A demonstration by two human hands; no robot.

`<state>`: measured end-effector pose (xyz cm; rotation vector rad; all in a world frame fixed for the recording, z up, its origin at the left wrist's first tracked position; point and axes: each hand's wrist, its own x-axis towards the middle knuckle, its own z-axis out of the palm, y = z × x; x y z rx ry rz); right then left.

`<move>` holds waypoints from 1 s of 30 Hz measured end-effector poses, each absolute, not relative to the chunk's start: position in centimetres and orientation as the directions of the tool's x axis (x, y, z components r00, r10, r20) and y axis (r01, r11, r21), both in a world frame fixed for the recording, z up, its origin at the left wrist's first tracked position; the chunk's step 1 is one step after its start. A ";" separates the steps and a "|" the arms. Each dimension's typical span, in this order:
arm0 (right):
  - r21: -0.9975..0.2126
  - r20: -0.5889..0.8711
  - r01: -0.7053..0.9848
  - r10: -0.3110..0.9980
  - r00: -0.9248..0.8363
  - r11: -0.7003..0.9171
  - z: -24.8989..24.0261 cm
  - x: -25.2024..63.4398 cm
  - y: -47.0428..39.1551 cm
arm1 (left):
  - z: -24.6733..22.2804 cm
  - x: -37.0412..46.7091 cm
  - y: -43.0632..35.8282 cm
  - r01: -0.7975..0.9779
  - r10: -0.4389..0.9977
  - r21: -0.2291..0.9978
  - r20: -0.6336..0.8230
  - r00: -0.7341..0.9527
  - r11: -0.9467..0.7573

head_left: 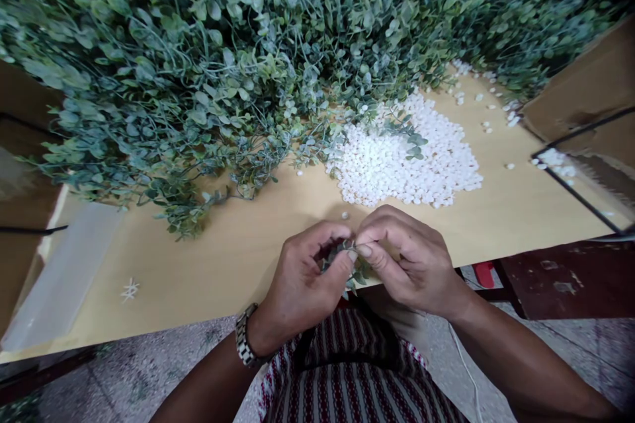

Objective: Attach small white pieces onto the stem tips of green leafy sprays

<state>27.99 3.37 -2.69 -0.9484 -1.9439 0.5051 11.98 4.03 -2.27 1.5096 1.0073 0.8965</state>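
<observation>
My left hand [310,277], with a metal watch [245,336] at the wrist, is closed round a small green leafy sprig [361,272] at the table's front edge. Thumb and fingertips of my right hand [409,254] pinch the sprig's upper end, close against the left thumb. Whether a small piece is between the right fingertips is too small to tell. Beyond my hands lies a pile of small white beads [407,158], with a few leaves on top. One loose bead [345,215] sits just above my fingers.
A large heap of green artificial foliage [223,66] covers the back of the table [198,284]. White sticks [129,290] and a translucent strip [74,271] lie at the left. Cardboard [590,92] and a black metal frame [580,197] stand at the right.
</observation>
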 end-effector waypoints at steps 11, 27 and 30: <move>-0.393 0.358 0.711 0.809 -0.466 0.583 -3.3 28.9 6.9 | -2.7 11.5 4.5 0.126 0.980 0.992 -0.038 0.193 0.014; -0.998 0.017 -0.064 0.957 -0.289 -0.001 -3.3 29.3 5.0 | -2.3 12.2 4.3 0.072 0.971 0.997 -0.030 0.238 0.014; -0.975 -0.054 -0.194 0.957 -0.284 -0.112 -3.9 29.3 4.9 | -2.0 12.4 4.2 0.094 0.964 0.995 0.005 0.265 -0.031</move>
